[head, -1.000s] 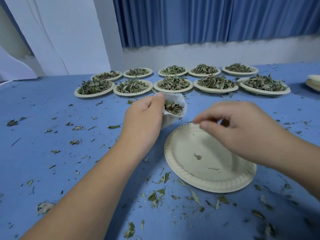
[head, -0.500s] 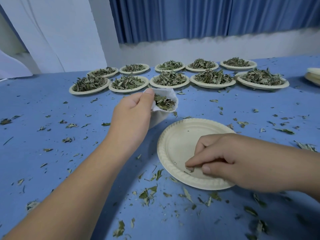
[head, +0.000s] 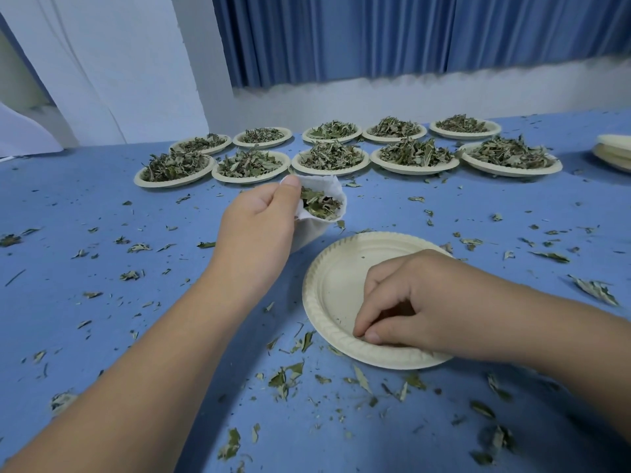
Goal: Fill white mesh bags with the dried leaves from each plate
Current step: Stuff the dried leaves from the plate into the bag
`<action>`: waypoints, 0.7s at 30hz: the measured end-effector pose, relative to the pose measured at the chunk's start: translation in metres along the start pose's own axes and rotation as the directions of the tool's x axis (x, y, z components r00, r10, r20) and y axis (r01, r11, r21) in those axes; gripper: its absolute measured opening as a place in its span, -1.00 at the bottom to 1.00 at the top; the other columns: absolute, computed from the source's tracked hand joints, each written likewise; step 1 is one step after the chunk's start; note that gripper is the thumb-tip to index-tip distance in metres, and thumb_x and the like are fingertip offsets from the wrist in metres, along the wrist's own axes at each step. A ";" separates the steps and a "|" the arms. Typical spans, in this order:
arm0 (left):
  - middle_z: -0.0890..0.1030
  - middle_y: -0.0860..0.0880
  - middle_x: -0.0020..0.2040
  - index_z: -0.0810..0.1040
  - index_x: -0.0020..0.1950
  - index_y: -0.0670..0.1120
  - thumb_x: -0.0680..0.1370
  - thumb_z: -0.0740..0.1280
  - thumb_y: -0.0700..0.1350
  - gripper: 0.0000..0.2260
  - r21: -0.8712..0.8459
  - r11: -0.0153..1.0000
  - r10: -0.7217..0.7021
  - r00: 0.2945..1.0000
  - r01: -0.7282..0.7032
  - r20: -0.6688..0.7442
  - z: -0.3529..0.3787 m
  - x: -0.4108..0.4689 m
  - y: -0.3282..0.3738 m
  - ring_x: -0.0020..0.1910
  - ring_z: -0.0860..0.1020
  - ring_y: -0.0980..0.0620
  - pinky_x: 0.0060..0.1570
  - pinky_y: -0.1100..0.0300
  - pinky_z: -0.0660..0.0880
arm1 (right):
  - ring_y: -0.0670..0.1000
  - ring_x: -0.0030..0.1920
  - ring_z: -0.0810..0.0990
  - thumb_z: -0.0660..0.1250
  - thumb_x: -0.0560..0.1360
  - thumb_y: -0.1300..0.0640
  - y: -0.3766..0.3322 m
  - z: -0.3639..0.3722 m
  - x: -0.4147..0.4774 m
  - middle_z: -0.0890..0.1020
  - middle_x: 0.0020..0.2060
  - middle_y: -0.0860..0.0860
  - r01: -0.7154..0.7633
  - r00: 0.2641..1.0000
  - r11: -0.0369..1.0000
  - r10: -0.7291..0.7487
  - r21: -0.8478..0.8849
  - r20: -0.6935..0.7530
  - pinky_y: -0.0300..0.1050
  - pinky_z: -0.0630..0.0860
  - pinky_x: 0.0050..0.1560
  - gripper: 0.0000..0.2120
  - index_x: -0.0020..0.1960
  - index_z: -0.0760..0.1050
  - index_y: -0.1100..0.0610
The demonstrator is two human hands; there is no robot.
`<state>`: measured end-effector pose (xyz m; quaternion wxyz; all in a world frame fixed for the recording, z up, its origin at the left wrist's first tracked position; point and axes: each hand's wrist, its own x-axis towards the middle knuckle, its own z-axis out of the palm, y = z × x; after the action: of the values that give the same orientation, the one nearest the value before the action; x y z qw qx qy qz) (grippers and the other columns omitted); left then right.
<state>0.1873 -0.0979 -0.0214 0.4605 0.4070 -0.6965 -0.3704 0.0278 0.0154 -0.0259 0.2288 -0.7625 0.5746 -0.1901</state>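
My left hand (head: 254, 233) grips a white mesh bag (head: 317, 230) by its rim and holds it open; dried green leaves (head: 319, 206) fill its mouth. Just right of the bag lies a cream paper plate (head: 336, 278), almost bare. My right hand (head: 409, 305) rests in that plate near its front rim, with thumb and fingertips pinched together on small leaf bits; what they hold is too small to make out. Two rows of paper plates heaped with dried leaves (head: 329, 157) stand behind on the blue table (head: 68, 302).
Loose leaf fragments (head: 285, 377) lie scattered over the blue tabletop, thickest near the front. A stack of bare paper plates (head: 614, 153) sits at the far right edge. Behind the table are a white wall and blue curtains (head: 375, 32).
My right hand has come down from beside the bag's mouth to the front of the near plate and now pinches there. The left hand keeps the bag held open.
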 end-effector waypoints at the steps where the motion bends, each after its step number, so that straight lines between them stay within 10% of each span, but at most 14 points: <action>1: 0.19 0.04 -0.45 0.22 -0.40 -0.08 0.64 0.19 0.08 -0.55 -0.002 1.000 0.003 1.000 -0.003 0.000 0.000 0.000 0.000 -0.48 0.15 0.07 -0.41 0.15 0.08 | -0.20 -0.10 0.53 0.45 0.44 0.08 -0.002 -0.001 0.001 0.60 -0.19 -0.18 0.013 1.000 1.000 -0.013 -0.026 0.005 -0.31 0.44 -0.10 -0.93 -0.13 0.70 -0.07; 10: 0.19 0.10 -0.49 0.17 -0.43 0.02 0.63 0.19 0.08 -0.54 0.015 1.000 0.002 1.000 -0.002 -0.008 0.003 -0.001 0.000 -0.49 0.16 0.09 -0.41 0.14 0.08 | -0.22 -0.19 0.43 0.31 0.50 0.12 -0.014 0.000 0.005 0.48 -0.25 -0.15 0.090 0.995 0.964 -0.075 -0.250 0.070 -0.35 0.36 -0.24 -0.85 -0.21 0.60 0.00; 21: 0.28 0.04 -0.44 0.30 -0.32 -0.20 0.62 0.20 0.10 -0.55 -0.005 1.000 -0.025 0.999 0.025 -0.033 0.001 -0.001 -0.001 -0.36 0.26 0.03 -0.35 0.13 0.16 | -0.17 -0.25 0.51 0.32 0.47 0.11 -0.004 -0.010 0.003 0.61 -0.22 -0.11 -0.072 0.989 0.997 0.075 -0.028 0.129 -0.24 0.50 -0.17 -0.88 -0.22 0.55 -0.07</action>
<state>0.1865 -0.0968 -0.0230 0.4680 0.4208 -0.6829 -0.3708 0.0266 0.0127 -0.0153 0.2636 -0.7541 0.5884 -0.1248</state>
